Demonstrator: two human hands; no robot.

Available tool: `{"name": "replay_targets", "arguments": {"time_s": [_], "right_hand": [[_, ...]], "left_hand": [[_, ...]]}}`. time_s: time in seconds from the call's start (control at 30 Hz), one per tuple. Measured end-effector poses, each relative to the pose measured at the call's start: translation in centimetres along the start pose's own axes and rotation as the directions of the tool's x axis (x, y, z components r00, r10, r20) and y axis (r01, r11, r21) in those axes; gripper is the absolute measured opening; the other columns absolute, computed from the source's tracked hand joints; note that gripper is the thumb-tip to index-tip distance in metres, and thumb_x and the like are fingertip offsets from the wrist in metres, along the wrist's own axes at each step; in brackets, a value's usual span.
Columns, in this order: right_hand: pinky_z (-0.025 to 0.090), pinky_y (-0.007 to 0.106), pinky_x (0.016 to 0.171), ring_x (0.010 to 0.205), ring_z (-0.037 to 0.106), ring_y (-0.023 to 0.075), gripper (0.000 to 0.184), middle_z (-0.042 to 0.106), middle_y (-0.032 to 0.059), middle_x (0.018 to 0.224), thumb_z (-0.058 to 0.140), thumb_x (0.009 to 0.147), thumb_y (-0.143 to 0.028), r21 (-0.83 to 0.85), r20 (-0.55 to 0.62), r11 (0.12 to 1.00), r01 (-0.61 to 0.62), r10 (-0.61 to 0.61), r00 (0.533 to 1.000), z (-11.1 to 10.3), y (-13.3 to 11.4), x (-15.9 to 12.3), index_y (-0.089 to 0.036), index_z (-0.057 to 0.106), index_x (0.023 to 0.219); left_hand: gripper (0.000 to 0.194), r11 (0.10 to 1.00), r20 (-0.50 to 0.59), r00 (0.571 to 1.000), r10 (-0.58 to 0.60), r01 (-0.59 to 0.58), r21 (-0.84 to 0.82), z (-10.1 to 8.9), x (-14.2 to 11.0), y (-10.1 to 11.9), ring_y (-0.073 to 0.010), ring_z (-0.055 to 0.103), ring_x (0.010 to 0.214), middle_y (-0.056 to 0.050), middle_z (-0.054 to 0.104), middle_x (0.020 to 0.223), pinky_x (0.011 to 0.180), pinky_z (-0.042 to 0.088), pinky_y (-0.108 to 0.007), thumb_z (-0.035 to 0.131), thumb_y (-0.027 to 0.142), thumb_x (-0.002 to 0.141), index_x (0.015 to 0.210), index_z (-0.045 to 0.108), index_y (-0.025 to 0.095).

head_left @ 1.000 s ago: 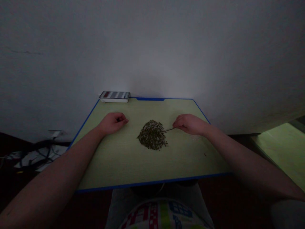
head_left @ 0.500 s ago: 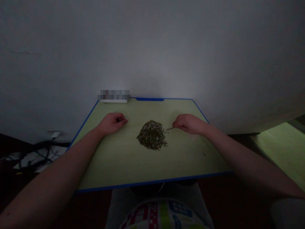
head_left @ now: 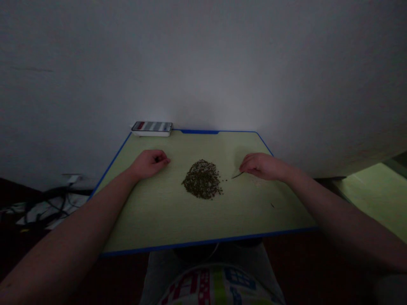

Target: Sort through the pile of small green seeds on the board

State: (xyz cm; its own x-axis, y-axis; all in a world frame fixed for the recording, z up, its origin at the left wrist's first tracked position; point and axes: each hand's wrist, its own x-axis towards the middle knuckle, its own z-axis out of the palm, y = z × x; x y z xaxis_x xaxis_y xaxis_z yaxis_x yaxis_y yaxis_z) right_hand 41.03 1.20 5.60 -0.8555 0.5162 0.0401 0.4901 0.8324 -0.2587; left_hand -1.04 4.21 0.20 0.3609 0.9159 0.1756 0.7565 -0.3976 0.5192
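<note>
A heap of small dark green grains (head_left: 202,185) lies in the middle of a pale green table (head_left: 178,216) with a blue edge. My right hand (head_left: 263,166) rests to the right of the heap, fingers pinched on a thin tool (head_left: 238,175) whose tip points at the heap from a short gap away. A few loose grains lie between tip and heap. My left hand (head_left: 149,163) lies on the table left of the heap, fingers curled in; what it holds, if anything, is hidden.
A phone on a white box (head_left: 152,128) sits at the table's far left corner against the wall. Cables and papers (head_left: 41,207) lie on the floor to the left. A second green surface (head_left: 378,199) shows at the right. One stray grain (head_left: 272,206) lies near my right forearm.
My right hand has drawn back to the right, pulling the thin tool's tip away from the heap's edge. The left hand and the heap have stayed put.
</note>
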Motion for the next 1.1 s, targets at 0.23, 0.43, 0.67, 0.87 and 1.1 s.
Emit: {"name": "replay_targets", "arguments": {"time_s": [0.23, 0.43, 0.67, 0.87, 1.1], "right_hand": [[0.049, 0.032, 0.076, 0.084, 0.064, 0.0186, 0.025, 0.073, 0.0068, 0.088, 0.047, 0.091, -0.02, -0.022, -0.073, 1.0, -0.016, 0.015, 0.997, 0.7, 0.2, 1.3, -0.02, 0.072, 0.088], [0.049, 0.033, 0.08, 0.089, 0.063, 0.018, 0.027, 0.073, 0.0065, 0.091, 0.045, 0.092, -0.018, 0.001, -0.051, 0.996, 0.093, -0.093, 0.994, 1.0, -0.2, 3.0, -0.02, 0.072, 0.094], [0.049, 0.033, 0.078, 0.089, 0.063, 0.0185, 0.026, 0.073, 0.0076, 0.091, 0.046, 0.092, -0.019, -0.029, -0.033, 0.996, 0.082, -0.083, 0.996, 0.6, 0.4, 1.0, -0.019, 0.072, 0.091], [0.049, 0.031, 0.076, 0.086, 0.063, 0.0172, 0.026, 0.072, 0.0068, 0.09, 0.045, 0.092, -0.017, -0.033, -0.032, 0.998, 0.053, -0.054, 0.998, 0.3, 0.3, -1.0, -0.02, 0.071, 0.092], [0.048, 0.033, 0.078, 0.087, 0.063, 0.0178, 0.027, 0.073, 0.0061, 0.091, 0.045, 0.093, -0.02, -0.052, -0.07, 0.998, 0.034, -0.038, 0.997, 0.6, 0.1, 0.5, -0.021, 0.072, 0.092]], "left_hand": [[0.034, 0.999, 0.001, 1.0, 0.018, -0.018, 0.03, -0.1, 0.0, 0.0, -0.0114, 0.045, 0.054, 0.001, 0.052, 0.057, 0.054, 0.033, -0.025, 0.052, 0.047, 0.08, 0.069, 0.059, 0.016], [0.034, 1.0, -0.005, 1.0, -0.005, 0.005, -0.009, -0.1, -0.1, 0.2, -0.0114, 0.045, 0.054, 0.001, 0.051, 0.057, 0.052, 0.034, -0.024, 0.053, 0.047, 0.079, 0.07, 0.059, 0.016], [0.034, 1.0, 0.008, 1.0, -0.012, 0.012, 0.009, -0.1, 0.0, 0.2, -0.0122, 0.047, 0.055, 0.001, 0.053, 0.059, 0.054, 0.035, -0.025, 0.051, 0.048, 0.079, 0.071, 0.06, 0.016], [0.033, 1.0, 0.003, 1.0, -0.016, 0.016, 0.009, -0.2, -0.1, 0.5, -0.0124, 0.047, 0.055, 0.0, 0.053, 0.059, 0.055, 0.035, -0.026, 0.051, 0.047, 0.078, 0.071, 0.06, 0.016], [0.034, 1.0, 0.012, 1.0, -0.027, 0.027, 0.0, -0.2, -0.1, 0.3, -0.0117, 0.046, 0.054, 0.001, 0.052, 0.058, 0.053, 0.034, -0.025, 0.051, 0.048, 0.078, 0.07, 0.059, 0.016]]}}
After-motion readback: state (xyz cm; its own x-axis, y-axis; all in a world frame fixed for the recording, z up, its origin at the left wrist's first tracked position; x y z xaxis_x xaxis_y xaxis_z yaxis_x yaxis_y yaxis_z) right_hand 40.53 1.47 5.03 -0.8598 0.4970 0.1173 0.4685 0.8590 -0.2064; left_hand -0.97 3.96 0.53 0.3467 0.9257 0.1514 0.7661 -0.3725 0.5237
